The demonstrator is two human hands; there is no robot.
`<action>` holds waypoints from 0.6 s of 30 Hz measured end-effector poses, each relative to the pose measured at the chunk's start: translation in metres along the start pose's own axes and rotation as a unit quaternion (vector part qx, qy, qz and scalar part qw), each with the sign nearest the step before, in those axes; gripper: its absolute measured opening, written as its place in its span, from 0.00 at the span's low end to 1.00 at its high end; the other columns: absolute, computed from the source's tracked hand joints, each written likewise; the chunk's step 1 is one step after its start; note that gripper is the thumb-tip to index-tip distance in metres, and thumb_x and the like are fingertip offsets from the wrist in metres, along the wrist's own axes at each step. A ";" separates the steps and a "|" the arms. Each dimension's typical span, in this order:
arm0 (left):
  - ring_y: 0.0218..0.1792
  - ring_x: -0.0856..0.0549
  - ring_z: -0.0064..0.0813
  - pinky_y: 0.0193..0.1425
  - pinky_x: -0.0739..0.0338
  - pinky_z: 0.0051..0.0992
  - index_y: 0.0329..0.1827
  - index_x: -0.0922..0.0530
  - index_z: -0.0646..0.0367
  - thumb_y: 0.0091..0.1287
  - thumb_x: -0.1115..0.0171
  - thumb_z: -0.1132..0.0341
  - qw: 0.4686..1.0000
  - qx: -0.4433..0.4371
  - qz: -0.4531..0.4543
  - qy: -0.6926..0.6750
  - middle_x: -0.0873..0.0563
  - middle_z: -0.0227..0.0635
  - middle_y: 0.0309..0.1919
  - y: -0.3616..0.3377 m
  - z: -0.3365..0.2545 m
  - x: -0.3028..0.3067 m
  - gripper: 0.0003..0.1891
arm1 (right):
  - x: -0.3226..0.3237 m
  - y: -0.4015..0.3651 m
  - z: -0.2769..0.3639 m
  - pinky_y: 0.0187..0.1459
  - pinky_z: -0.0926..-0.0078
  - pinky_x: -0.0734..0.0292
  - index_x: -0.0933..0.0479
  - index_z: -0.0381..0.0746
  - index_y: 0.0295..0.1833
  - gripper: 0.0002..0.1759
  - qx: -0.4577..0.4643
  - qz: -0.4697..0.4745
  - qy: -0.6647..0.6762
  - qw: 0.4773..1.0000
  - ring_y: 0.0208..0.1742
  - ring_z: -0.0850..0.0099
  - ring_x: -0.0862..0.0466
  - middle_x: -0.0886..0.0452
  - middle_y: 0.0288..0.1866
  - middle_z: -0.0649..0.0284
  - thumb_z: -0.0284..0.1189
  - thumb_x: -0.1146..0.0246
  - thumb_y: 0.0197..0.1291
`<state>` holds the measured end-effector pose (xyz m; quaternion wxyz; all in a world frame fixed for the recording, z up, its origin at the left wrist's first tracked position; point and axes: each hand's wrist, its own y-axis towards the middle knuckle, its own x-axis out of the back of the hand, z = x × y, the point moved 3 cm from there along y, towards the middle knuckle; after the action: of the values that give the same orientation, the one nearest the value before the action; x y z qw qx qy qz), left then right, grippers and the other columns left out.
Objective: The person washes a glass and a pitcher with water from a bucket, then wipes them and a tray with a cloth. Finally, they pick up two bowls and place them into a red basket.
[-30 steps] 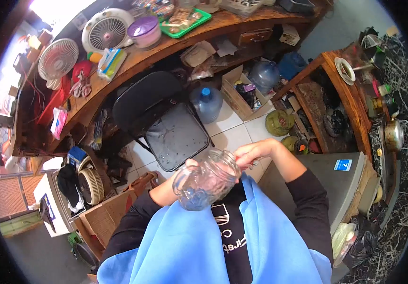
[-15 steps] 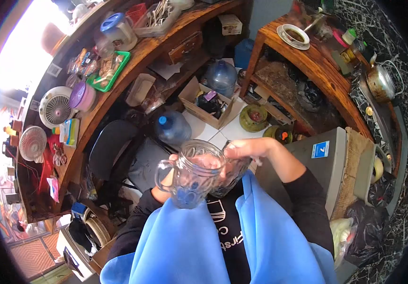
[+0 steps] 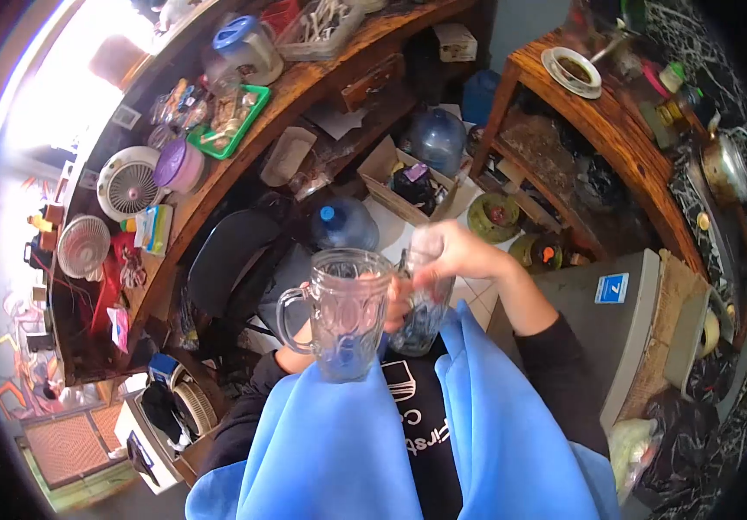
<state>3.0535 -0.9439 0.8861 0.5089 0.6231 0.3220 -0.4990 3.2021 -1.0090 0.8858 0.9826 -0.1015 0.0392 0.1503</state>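
A clear glass mug (image 3: 343, 312) with its handle to the left stands upright in front of my chest. My left hand (image 3: 395, 305) is mostly hidden behind it and holds it from the far side. Touching its right side is a second glass mug (image 3: 421, 321), partly hidden by the first. My right hand (image 3: 456, 256) grips that second mug from above, by the rim. A blue cloth (image 3: 347, 442) hangs over my shoulders and chest, just below both mugs.
Below are a black folding chair (image 3: 235, 260), a blue-capped water jug (image 3: 343, 225) and an open cardboard box (image 3: 408, 186). A curved wooden counter (image 3: 304, 82) carries fans and a green tray (image 3: 226, 121). A grey cabinet (image 3: 599, 321) and a wooden shelf (image 3: 616, 130) stand at right.
The first mug went from tilted on its side to upright. A second mug came into view in my right hand, which rose. The view swung toward the right.
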 end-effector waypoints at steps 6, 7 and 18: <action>0.31 0.36 0.21 0.34 0.41 0.23 0.43 0.29 0.62 0.45 0.34 0.53 0.974 -0.092 -0.090 0.185 0.38 0.25 0.32 0.016 -0.030 -0.030 0.27 | 0.000 0.007 0.028 0.51 0.70 0.32 0.30 0.29 0.48 0.20 0.308 -0.485 0.049 0.817 0.51 0.65 0.26 0.27 0.50 0.50 0.36 0.50 0.61; 0.32 0.36 0.22 0.35 0.38 0.24 0.47 0.31 0.60 0.44 0.34 0.50 0.979 -0.110 -0.093 0.146 0.37 0.27 0.35 0.011 -0.040 -0.024 0.31 | -0.024 0.021 0.018 0.57 0.67 0.41 0.33 0.29 0.51 0.23 0.311 -0.483 -0.013 0.818 0.59 0.61 0.36 0.37 0.57 0.47 0.38 0.50 0.61; 0.27 0.39 0.21 0.32 0.42 0.22 0.50 0.31 0.59 0.39 0.31 0.50 0.976 -0.158 0.020 0.151 0.39 0.25 0.32 0.006 -0.052 -0.042 0.35 | -0.026 0.061 0.032 0.60 0.69 0.43 0.45 0.38 0.63 0.31 0.295 -0.450 -0.069 0.840 0.63 0.58 0.39 0.44 0.63 0.47 0.21 0.46 0.51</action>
<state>3.0618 -0.8916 0.9272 0.5565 0.6093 0.4571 -0.3317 3.1606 -0.9528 0.9089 0.9260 0.1972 -0.0360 -0.3199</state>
